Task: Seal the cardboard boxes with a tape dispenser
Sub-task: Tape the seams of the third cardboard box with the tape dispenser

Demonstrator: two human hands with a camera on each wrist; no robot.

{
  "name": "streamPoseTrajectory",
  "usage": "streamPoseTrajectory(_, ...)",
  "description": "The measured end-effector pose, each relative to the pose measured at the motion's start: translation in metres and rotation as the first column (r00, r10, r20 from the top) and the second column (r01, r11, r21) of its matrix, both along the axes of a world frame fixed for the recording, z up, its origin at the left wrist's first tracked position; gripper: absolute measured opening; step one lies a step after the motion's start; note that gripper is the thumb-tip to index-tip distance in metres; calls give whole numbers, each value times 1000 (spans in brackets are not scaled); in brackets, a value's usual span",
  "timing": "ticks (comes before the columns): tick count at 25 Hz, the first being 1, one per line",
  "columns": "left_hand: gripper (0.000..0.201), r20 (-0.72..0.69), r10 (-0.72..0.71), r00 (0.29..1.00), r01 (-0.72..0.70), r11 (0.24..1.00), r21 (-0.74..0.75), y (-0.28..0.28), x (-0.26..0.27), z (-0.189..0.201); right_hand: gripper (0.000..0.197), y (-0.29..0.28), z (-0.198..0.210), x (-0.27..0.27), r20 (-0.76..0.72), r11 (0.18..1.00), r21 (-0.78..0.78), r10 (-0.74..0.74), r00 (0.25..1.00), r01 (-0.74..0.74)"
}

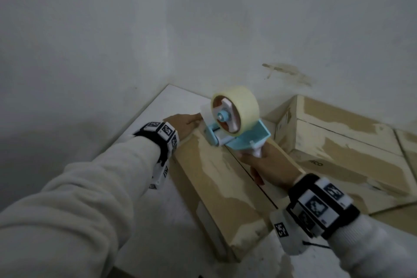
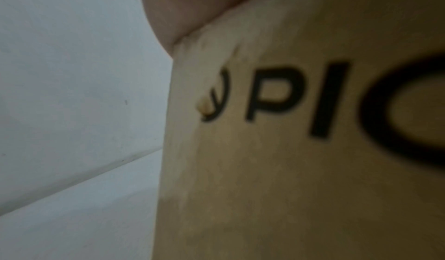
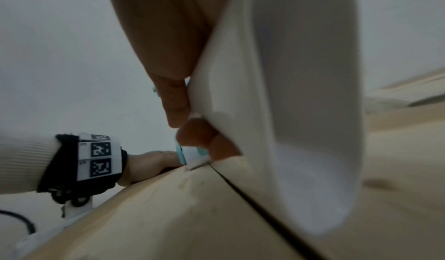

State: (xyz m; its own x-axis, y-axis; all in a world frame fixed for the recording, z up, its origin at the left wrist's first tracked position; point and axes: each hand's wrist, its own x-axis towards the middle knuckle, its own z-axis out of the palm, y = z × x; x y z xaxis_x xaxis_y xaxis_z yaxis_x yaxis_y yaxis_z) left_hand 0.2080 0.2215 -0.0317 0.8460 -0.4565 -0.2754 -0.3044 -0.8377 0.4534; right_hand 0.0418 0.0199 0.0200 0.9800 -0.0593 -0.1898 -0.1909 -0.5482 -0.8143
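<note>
Tape dispenser (image 1: 234, 124) set at far end of near box (image 1: 216, 178) on white tabletop (image 1: 162, 106), nose on the centre seam. Seam toward near end bare: sealing just starting, judged. Right hand (image 1: 268, 165) wrapped round the handle. Left hand (image 1: 182, 123) laid over far left corner; finger pose cannot be told. Second box (image 1: 338, 140) at right, state unclear. Side print partly legible: "PIC" (image 2: 337, 102).
</note>
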Motion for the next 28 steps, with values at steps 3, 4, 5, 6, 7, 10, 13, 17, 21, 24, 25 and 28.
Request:
streamPoseTrajectory(3,47,-17,9,1000,-10,999,-38,5,4,-5,7,-20,-4,-49,-36,996,55,-68,997,70)
streamPoseTrajectory(4,51,-33,6,999,-8,999,-51,6,3,-6,9,-24,-7,-66,-59,992,75,-93,994,97)
streamPoseTrajectory(5,53,-45,1,999,-3,998,-59,6,2,-5,8,-26,-9,-80,-71,989,98,-107,992,114)
streamPoseTrajectory(6,51,-45,-5,999,3,999,-46,5,1,-4,4,-26,-13,-88,-70,987,111,-112,991,119)
streamPoseTrajectory(7,48,-30,-16,999,15,999,-32,3,1,-3,2,-27,-15,-93,-53,986,111,-120,991,125)
streamPoseTrajectory(10,55,50,-8,999,4,997,76,-5,-4,3,11,-28,-25,-91,-2,984,95,-153,988,153)
streamPoseTrajectory(13,66,166,71,984,-89,990,107,-11,-31,21,16,-23,-24,-78,13,986,78,-148,989,146)
streamPoseTrajectory(17,104,143,44,989,-52,997,50,-17,-96,40,17,-10,-24,-26,46,995,13,-95,994,94)
streamPoseTrajectory(21,141,110,76,991,-102,963,250,-41,-146,11,17,8,-27,18,65,996,-19,-84,994,85)
streamPoseTrajectory(24,132,211,176,962,-226,943,244,-52,-147,-6,16,16,-24,19,71,995,1,-98,993,98)
streamPoseTrajectory(25,129,230,193,954,-246,942,230,-54,-146,-9,14,16,-21,14,63,995,-1,-100,993,100)
streamPoseTrajectory(28,126,264,197,944,-257,941,219,-55,-147,-11,10,6,-12,-8,8,996,15,-83,996,83)
